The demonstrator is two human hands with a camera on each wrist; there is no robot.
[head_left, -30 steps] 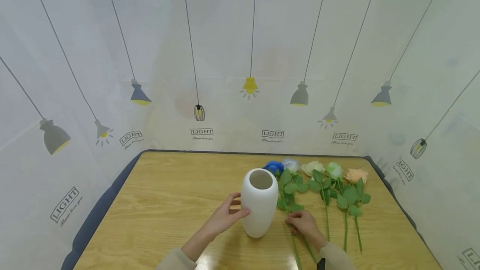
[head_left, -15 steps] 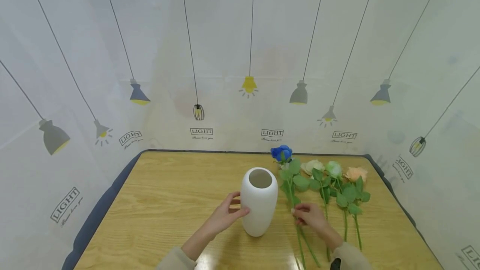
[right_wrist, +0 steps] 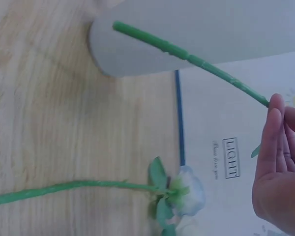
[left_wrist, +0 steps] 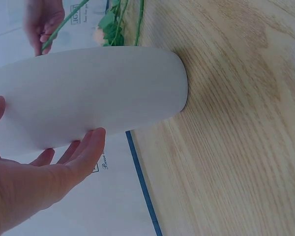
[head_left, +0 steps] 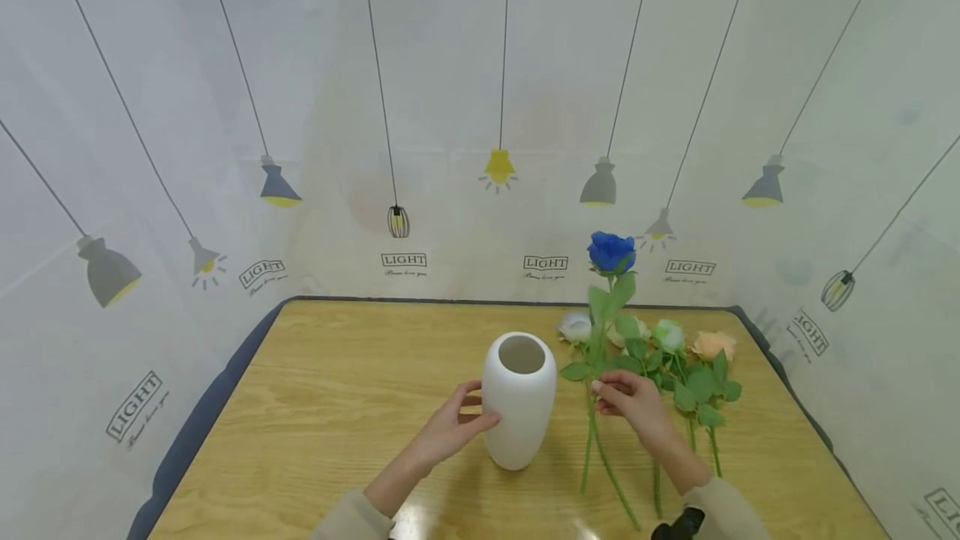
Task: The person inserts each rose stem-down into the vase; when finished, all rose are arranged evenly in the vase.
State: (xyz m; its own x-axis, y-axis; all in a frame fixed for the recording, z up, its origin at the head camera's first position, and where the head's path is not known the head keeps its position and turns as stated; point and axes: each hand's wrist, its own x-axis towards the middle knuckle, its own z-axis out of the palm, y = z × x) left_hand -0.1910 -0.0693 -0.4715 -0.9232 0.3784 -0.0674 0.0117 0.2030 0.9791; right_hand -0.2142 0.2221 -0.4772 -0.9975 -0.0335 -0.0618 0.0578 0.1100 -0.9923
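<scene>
A white vase (head_left: 517, 415) stands upright near the middle of the wooden table. My left hand (head_left: 450, 433) holds its left side, thumb in front and fingers reaching behind; in the left wrist view the fingertips (left_wrist: 96, 137) touch the vase wall. To the right of the vase, my right hand (head_left: 639, 408) pinches the green stem of a blue rose (head_left: 611, 253) between thumb and fingers. The rose is raised off the table, bloom up, and the stem's lower end (right_wrist: 137, 32) hangs free in front of the vase in the right wrist view.
A pale lilac-white rose (head_left: 575, 327) lies right of the vase. Beyond it lie a cream rose (head_left: 630, 330), a green-white rose (head_left: 667, 336) and a peach rose (head_left: 712, 346), leaves overlapping. A wall sheet printed with lamps (head_left: 465, 107) borders the table (head_left: 337, 382).
My right hand has lifted the blue rose up off the table and slightly to the right, uncovering the pale lilac-white rose. The left hand and vase have stayed in place.
</scene>
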